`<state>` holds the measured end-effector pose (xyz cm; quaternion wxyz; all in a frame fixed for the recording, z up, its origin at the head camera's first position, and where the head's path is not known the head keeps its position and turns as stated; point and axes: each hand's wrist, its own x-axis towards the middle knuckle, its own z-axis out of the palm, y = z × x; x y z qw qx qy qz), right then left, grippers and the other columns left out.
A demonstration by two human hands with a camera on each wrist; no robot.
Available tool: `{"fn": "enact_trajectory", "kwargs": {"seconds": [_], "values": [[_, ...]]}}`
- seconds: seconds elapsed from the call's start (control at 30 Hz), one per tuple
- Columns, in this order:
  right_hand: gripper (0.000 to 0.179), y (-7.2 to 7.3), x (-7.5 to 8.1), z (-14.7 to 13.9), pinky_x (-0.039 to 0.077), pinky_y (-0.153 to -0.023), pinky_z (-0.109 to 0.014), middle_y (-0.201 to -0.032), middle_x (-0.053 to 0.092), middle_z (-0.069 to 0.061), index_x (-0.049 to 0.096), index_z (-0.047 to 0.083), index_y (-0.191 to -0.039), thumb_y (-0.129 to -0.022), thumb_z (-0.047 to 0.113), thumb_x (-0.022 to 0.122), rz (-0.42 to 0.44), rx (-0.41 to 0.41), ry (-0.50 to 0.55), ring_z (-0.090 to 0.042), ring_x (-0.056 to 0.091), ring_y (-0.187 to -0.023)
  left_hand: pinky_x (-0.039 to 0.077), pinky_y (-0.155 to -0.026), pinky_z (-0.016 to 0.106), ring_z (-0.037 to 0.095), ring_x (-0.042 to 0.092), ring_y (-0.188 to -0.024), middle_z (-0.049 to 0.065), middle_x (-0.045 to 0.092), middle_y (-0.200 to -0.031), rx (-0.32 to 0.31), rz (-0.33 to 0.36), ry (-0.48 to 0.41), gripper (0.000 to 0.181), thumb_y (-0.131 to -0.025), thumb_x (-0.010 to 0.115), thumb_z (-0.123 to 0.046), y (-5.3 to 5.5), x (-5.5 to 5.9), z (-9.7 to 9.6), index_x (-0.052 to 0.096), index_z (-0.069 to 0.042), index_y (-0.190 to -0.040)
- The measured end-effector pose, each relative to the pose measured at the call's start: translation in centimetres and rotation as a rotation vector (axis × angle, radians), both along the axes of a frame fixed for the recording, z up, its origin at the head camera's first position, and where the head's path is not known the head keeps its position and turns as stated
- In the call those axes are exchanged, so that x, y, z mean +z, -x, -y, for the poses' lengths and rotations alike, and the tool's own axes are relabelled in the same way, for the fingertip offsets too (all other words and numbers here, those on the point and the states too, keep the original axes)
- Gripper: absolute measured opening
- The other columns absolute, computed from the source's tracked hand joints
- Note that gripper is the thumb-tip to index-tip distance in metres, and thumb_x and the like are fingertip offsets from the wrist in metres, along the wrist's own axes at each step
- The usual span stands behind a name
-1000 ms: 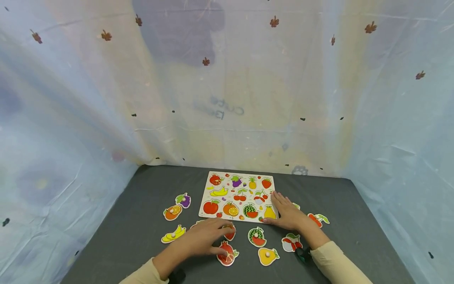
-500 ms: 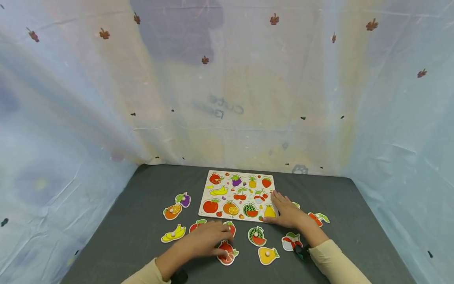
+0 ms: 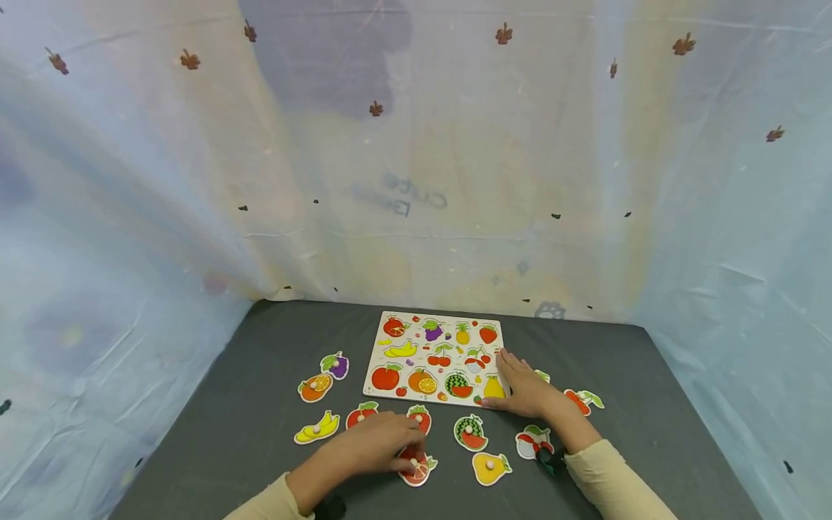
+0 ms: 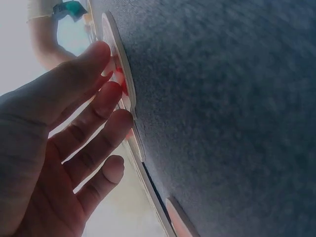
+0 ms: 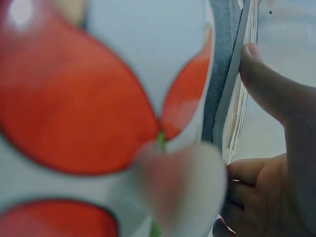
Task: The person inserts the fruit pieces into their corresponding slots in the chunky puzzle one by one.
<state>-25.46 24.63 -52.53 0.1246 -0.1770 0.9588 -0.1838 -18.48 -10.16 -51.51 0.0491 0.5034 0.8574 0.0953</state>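
Note:
My left hand [image 3: 383, 440] is low over the pomegranate puzzle piece [image 3: 419, 473] in the head view, pinching around its knob with thumb and fingertips. In the left wrist view the thumb [image 4: 98, 54] and fingers meet at that piece's [image 4: 121, 74] edge, and the piece lies close to the table. The knob is hidden by the fingers. My right hand [image 3: 529, 390] rests at the near right corner of the white fruit puzzle board [image 3: 416, 361], fingers straight along its side. The right wrist view shows the thumb [image 5: 256, 61] against the board's edge [image 5: 237, 94].
Knobbed fruit pieces lie around: strawberry [image 3: 421, 415], apple [image 3: 361, 413], bananas [image 3: 318, 430], orange [image 3: 315, 388], grapes [image 3: 338, 366], watermelon [image 3: 469, 435] and pear [image 3: 490, 469]. A red-and-white cherry piece [image 3: 528, 444] sits beside the right wrist. Patterned curtains surround the dark table [image 3: 585, 347].
The left hand has moved slightly down and drawn its fingers in over the pomegranate piece, uncovering more of the apple and strawberry pieces. The right hand has stayed on the board.

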Motion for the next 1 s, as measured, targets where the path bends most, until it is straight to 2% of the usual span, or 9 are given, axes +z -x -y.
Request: {"fn": "enact_trajectory", "kwargs": {"seconds": [0.13,0.33,0.4,0.77,1.0], "values": [[0.117,0.0,-0.1,0.1,0.017,-0.129,-0.062,-0.174,0.019,-0.030,0.021,-0.009,-0.167,-0.092,0.063,0.078,-0.002,0.003,0.004,-0.046,0.020,-0.162,0.040,-0.073,0.015,-0.005,0.047,-0.076,-0.017,0.058,-0.086,0.007,0.037,-0.008,0.018,-0.093,0.087,-0.036,0.1,-0.2,0.2,0.071,-0.029,-0.097],[0.119,-0.1,-0.1,0.2,0.018,-0.130,-0.061,-0.174,0.019,-0.030,0.021,-0.008,-0.167,-0.092,0.065,0.077,0.003,-0.001,0.000,-0.046,0.020,-0.162,0.042,-0.071,0.013,-0.005,0.051,-0.075,-0.017,0.060,-0.087,0.023,0.166,-0.013,0.015,-0.094,0.086,-0.030,0.4,0.2,0.5,0.072,-0.027,-0.098],[0.119,-0.2,0.1,0.2,0.018,-0.130,-0.061,-0.174,0.019,-0.030,0.021,-0.008,-0.167,-0.092,0.064,0.077,0.004,-0.004,0.002,-0.046,0.021,-0.162,0.043,-0.071,0.012,-0.005,0.052,-0.076,-0.018,0.060,-0.088,0.021,0.183,-0.015,0.014,-0.095,0.086,-0.029,0.5,0.3,0.4,0.072,-0.027,-0.099],[0.119,-0.2,0.2,0.1,0.017,-0.129,-0.062,-0.174,0.018,-0.030,0.020,-0.009,-0.167,-0.092,0.062,0.078,-0.001,-0.007,-0.002,-0.047,0.020,-0.161,0.041,-0.070,0.011,-0.007,0.049,-0.074,-0.016,0.059,-0.086,0.012,0.133,-0.026,0.013,-0.097,0.083,-0.029,0.6,0.2,0.1,0.070,-0.026,-0.097],[0.119,0.0,0.0,0.1,0.017,-0.129,-0.062,-0.175,0.018,-0.029,0.020,-0.008,-0.167,-0.091,0.062,0.079,0.010,-0.016,0.001,-0.047,0.019,-0.162,0.041,-0.070,0.012,-0.006,0.049,-0.074,-0.016,0.059,-0.086,0.044,0.114,-0.039,0.012,-0.099,0.081,-0.028,1.1,0.5,0.0,0.070,-0.027,-0.096]]}}
